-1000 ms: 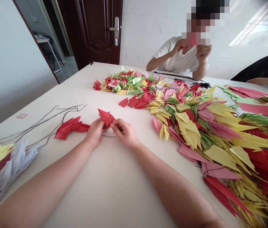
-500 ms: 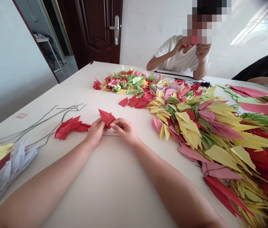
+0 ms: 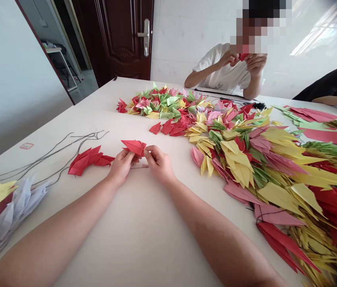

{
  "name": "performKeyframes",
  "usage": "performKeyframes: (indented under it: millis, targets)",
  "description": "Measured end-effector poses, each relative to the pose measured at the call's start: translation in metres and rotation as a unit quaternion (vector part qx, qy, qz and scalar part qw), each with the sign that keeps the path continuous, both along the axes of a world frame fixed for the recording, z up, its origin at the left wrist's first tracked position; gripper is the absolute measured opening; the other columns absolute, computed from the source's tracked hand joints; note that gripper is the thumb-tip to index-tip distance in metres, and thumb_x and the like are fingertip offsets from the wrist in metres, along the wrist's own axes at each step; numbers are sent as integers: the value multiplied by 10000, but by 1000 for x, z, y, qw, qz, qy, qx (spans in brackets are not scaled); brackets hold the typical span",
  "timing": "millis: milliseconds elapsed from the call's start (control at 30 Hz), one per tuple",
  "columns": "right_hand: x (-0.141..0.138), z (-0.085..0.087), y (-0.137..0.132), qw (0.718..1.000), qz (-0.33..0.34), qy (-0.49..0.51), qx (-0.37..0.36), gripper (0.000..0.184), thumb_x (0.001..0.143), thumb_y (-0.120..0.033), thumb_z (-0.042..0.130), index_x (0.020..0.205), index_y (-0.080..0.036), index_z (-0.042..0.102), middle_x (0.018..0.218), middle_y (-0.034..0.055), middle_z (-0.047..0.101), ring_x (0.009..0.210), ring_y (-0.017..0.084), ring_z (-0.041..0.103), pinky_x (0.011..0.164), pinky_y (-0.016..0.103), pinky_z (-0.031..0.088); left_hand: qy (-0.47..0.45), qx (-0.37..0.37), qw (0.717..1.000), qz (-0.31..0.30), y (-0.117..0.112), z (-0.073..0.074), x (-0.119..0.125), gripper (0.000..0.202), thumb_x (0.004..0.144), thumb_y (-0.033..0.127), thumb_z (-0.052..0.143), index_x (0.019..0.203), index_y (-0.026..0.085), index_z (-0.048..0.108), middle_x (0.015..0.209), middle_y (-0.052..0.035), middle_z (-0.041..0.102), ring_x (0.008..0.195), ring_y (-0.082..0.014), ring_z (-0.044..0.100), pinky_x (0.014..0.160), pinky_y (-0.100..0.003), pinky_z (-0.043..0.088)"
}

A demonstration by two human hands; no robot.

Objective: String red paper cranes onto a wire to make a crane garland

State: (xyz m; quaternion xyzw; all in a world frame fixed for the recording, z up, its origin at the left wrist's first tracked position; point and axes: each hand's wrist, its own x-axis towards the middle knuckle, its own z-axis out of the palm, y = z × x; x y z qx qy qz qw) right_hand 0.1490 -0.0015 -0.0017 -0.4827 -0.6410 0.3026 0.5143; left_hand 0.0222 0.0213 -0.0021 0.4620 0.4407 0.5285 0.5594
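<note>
**Red pointed folded-paper piece held between two bare hands**

Clock bearings are taken from the hands, twelve pointing away from the wearer. The left hand is clamped on the paper piece from below, its sharp tip aimed towards ten o'clock. The right hand has thumb and forefinger together, pinching the blunt end at three o'clock. The piece sits just above the white tabletop.

At nine o'clock, a short row of overlapping red folded-paper pieces reaches the left hand. Thin black cords spread towards ten, and a strand of white folded paper lies at eight.

A large heap of yellow, green, pink and red folded paper stretches from one round to four. At one, beyond it, a co-worker in a white shirt holds red paper.
</note>
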Motion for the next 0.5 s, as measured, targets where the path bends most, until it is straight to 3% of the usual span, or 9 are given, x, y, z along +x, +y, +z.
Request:
performKeyframes:
  millis: [200, 500]
  targets:
    - [1, -3, 2, 1000, 10, -19, -7, 141, 813, -318, 408, 778, -216, 499, 530, -50, 451, 470, 92, 394, 500, 217, 350, -14, -14, 999, 29, 0, 4, -1, 166, 624, 318, 654, 662, 180, 570, 612, 39, 527, 549, -78, 452, 529, -208, 364]
    - [1, -9, 5, 999, 20, -38, -27, 164, 801, -325, 430, 812, -216, 552, 568, -38, 480, 501, 93, 407, 513, 218, 374, -58, -12, 998, -14, 1, 8, -6, 124, 602, 268, 669, 657, 195, 586, 595, 43, 489, 530, -76, 425, 490, -205, 348]
